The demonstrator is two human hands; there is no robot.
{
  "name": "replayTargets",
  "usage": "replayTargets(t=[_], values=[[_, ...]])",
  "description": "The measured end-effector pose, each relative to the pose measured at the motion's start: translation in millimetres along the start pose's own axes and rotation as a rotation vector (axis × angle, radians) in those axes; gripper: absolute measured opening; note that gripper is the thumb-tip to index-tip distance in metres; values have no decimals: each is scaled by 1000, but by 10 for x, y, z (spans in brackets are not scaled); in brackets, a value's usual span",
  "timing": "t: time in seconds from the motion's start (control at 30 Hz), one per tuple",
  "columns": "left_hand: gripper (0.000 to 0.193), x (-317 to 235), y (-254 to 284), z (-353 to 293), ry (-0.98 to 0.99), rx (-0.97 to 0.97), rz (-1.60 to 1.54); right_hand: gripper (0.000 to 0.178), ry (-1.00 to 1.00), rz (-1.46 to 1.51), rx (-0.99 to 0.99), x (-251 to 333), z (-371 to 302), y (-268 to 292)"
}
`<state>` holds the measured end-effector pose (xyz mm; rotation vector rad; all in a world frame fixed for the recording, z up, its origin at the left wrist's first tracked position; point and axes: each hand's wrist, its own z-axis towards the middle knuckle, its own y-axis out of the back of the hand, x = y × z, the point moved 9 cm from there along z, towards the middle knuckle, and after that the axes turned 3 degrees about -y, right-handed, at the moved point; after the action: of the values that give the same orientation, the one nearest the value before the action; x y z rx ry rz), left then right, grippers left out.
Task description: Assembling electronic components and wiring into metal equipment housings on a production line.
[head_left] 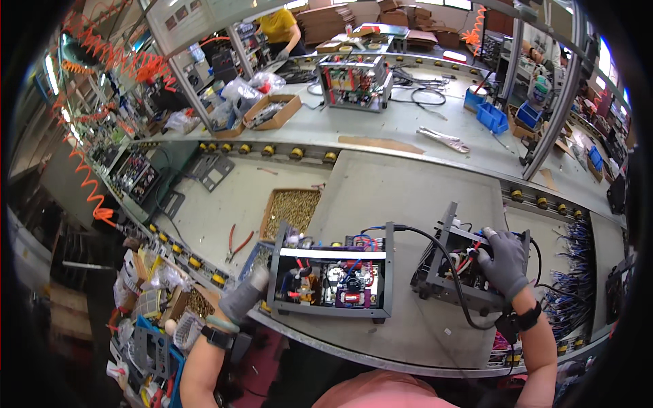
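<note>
Two open-framed electrical units with dark metal cases are in front of me. The nearer-left unit point(331, 254) shows circuit boards, red and blue wires and a light strip along its top. My left hand point(245, 296), grey-gloved and smeared by motion, is at its left end; whether it touches the case is unclear. The right unit point(449, 275) sits turned at an angle. My right hand point(505, 262), in a grey glove, reaches over its top with bent fingers, gripping its upper frame by some red and black wires. A thick black cable point(445, 255) loops across this unit.
A box of small brass-coloured parts point(292, 209) and red-handled pliers point(238, 243) lie beyond the left unit. Bundled blue wires point(575, 272) are at right. Another unit point(354, 83) stands on the far bench, near locking pliers point(442, 139). A person in yellow point(279, 30) works behind.
</note>
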<state>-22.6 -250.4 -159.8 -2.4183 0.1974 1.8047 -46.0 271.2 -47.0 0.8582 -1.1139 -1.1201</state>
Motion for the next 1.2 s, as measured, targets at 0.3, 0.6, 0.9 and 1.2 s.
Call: replayTargets(t=[0.3,0.6,0.9,1.2], values=[[37,821,251,-202,-133,-212,590,38,169,178,-285,212,-236,483],[66,614,-806,-24,-86,-86,46,59,173,278,-120,224,-748,461],[47,616,-1188,-161,-101,-222,-265,34,15,107,-313,-141,-1109,312],[35,330,146,-103,-354,-398,459,32,85,106,-324,-49,-1198,502]])
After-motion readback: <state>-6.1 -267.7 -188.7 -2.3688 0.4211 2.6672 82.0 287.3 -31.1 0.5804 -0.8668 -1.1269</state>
